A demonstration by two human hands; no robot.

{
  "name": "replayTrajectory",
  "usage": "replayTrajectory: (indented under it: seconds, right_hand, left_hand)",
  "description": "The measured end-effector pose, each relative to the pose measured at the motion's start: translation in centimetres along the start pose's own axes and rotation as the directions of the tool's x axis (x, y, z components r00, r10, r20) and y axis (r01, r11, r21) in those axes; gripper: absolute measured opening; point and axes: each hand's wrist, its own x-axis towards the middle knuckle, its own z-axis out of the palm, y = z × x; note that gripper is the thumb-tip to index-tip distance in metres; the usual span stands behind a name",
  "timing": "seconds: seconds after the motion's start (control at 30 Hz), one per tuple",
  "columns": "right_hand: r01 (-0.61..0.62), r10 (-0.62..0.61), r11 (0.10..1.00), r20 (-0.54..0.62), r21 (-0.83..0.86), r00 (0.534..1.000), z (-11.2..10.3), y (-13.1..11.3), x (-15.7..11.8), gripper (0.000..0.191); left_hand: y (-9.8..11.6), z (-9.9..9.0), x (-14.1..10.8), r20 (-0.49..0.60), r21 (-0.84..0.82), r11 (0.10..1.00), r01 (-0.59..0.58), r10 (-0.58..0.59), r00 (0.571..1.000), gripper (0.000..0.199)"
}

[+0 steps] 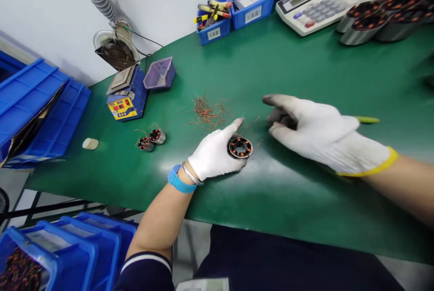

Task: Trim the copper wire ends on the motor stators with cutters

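My left hand, in a white glove with dark fingertips, grips a small round motor stator. Its ring of copper windings faces up, and my thumb and fingers wrap around its side. To the right, my right hand, also gloved, hovers apart from the stator. Its index finger and thumb are spread with nothing visible between them; the other fingers are curled and partly hidden. Beyond that wrist a yellow-green object shows in part. A loose pile of copper wire clippings lies past my left hand.
Two small stators with wire ends stand left. Behind them are a blue soldering pot and a purple tray. Blue bins, a calculator and several larger stators line the back. A white piece lies far left.
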Motion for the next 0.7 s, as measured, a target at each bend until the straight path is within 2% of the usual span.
replayTrajectory:
  seconds: [0.03,0.07,0.1,0.17,0.2,0.23,0.27,0.3,0.37,0.43,0.5,0.6,0.63,0.7]
  right_hand:
    - [0.065,-0.065,0.998,-0.001,0.001,0.998,-0.2,0.3,-0.1,0.058]
    - [0.201,-0.201,0.98,0.001,0.0,0.98,-0.2,0.5,-0.2,0.058]
    - [0.366,-0.366,0.931,0.002,-0.011,0.931,-0.1,0.6,-0.4,0.057]
    - [0.666,-0.667,0.741,0.018,-0.091,0.745,0.5,0.5,-0.7,0.052]
    - [0.747,-0.752,0.648,0.028,-0.147,0.658,0.8,0.2,-0.9,0.049]
    - [0.786,-0.796,0.587,0.04,-0.196,0.604,1.2,0.0,-1.0,0.046]
    - [0.794,-0.807,0.566,0.048,-0.22,0.589,1.5,-0.3,-1.0,0.044]
    - [0.776,-0.785,0.597,0.051,-0.203,0.617,1.8,-0.6,-1.0,0.043]
    - [0.665,-0.664,0.741,0.046,-0.091,0.746,2.1,-0.8,-0.8,0.043]
    - [0.482,-0.482,0.876,0.04,0.015,0.875,2.2,-0.5,-0.3,0.046]
    - [0.299,-0.3,0.953,0.011,0.05,0.954,1.8,0.3,0.2,0.053]
    - [0.132,-0.134,0.989,0.034,0.062,0.99,0.7,1.4,0.5,0.06]
    - [0.14,-0.144,0.988,0.072,0.063,0.987,0.4,1.5,0.4,0.062]
    - [0.253,-0.257,0.967,0.163,0.046,0.953,-0.1,1.4,-0.2,0.059]
  left_hand:
    - [-0.1,0.0,0.0,-0.008,-0.001,1.0,-0.005,0.005,1.0,0.096]
    - [-0.2,0.1,0.0,-0.017,-0.002,1.0,-0.011,0.011,1.0,0.096]
    - [-0.4,0.3,0.1,-0.02,-0.005,1.0,-0.017,0.017,1.0,0.096]
    - [-0.6,0.5,0.1,-0.016,-0.025,0.999,-0.039,0.039,0.999,0.096]
    - [-0.8,0.7,0.1,-0.013,-0.042,0.998,-0.054,0.054,0.998,0.096]
    - [-0.8,0.8,0.1,-0.012,-0.058,0.996,-0.068,0.068,0.998,0.095]
    - [-0.9,0.8,0.1,-0.013,-0.071,0.994,-0.08,0.079,0.997,0.094]
    - [-0.9,0.8,0.2,-0.012,-0.074,0.993,-0.088,0.087,0.996,0.094]
    - [-0.9,0.7,0.2,-0.014,-0.045,0.995,-0.093,0.093,0.996,0.092]
    - [-0.9,0.5,0.2,-0.007,-0.007,0.996,-0.094,0.094,0.996,0.093]
    - [-1.0,0.3,0.1,0.016,-0.011,0.994,-0.106,0.106,0.994,0.096]
    - [-1.0,0.2,0.1,0.053,-0.059,0.993,-0.107,0.11,0.992,0.101]
    - [-1.0,0.2,0.0,0.056,-0.072,0.993,-0.093,0.097,0.994,0.102]
    - [-0.7,0.2,0.0,0.051,-0.108,0.993,-0.048,0.053,0.997,0.11]
